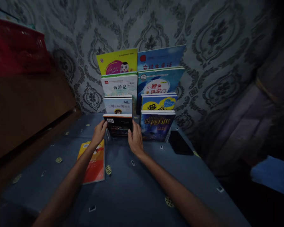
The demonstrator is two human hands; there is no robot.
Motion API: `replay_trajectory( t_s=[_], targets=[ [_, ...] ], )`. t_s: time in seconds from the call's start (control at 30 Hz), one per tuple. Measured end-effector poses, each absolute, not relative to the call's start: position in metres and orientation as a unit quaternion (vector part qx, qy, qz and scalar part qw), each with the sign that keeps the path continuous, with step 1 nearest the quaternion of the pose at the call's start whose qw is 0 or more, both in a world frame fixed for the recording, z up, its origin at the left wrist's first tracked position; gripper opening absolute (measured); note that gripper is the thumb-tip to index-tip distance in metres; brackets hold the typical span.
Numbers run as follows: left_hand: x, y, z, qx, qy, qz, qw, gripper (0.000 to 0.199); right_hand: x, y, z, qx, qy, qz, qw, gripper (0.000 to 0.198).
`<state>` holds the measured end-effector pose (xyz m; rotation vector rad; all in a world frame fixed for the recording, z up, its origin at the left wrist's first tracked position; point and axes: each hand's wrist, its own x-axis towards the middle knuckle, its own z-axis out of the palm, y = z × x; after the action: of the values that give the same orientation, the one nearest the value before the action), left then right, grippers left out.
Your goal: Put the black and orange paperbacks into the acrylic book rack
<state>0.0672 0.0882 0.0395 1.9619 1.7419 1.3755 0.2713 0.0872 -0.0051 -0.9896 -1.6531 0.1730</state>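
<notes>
A dark-covered book (119, 129) stands upright at the front of the left column of a tiered book rack. My left hand (99, 132) grips its left edge, and my right hand (135, 138) grips the right edge with the thumb on the cover. Right behind it rises a pale blue book (118, 105), then a white book (119, 85) and a yellow-green book (117, 63). In the right column the frontmost is a dark blue book (158, 126). An orange book (96, 167) lies flat on the cloth, partly under my left forearm.
Behind the dark blue book are a yellow book (159, 102), a teal book (161, 82) and a blue book (162, 58). A black flat phone-like object (180, 142) lies right of the rack. The patterned tablecloth (127, 195) meets a wallpapered wall; a red bag (19, 47) sits left.
</notes>
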Motion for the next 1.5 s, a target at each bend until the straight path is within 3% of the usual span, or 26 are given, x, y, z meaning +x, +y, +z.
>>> replay_trajectory(
  t_s=[0.5,0.73,1.03,1.23,1.5],
  targets=[
    [0.085,0.101,0.052,0.635,0.656,0.403,-0.062,0.026,0.271,0.103,0.000,-0.446,-0.698,0.075,0.556,0.064],
    [0.090,0.099,0.049,0.622,0.645,0.441,-0.049,0.021,0.271,0.103,0.002,-0.450,-0.701,0.072,0.548,0.067],
    [0.102,0.091,0.057,0.603,0.660,0.442,-0.079,0.056,0.274,0.105,0.006,-0.438,-0.696,0.084,0.562,0.061],
    [0.107,0.090,0.062,0.628,0.682,0.356,-0.120,0.050,0.274,0.106,0.006,-0.439,-0.708,0.072,0.549,0.065],
    [0.106,0.089,0.069,0.634,0.687,0.336,-0.112,0.049,0.275,0.095,0.025,-0.435,-0.720,0.012,0.540,0.069]
  ],
)
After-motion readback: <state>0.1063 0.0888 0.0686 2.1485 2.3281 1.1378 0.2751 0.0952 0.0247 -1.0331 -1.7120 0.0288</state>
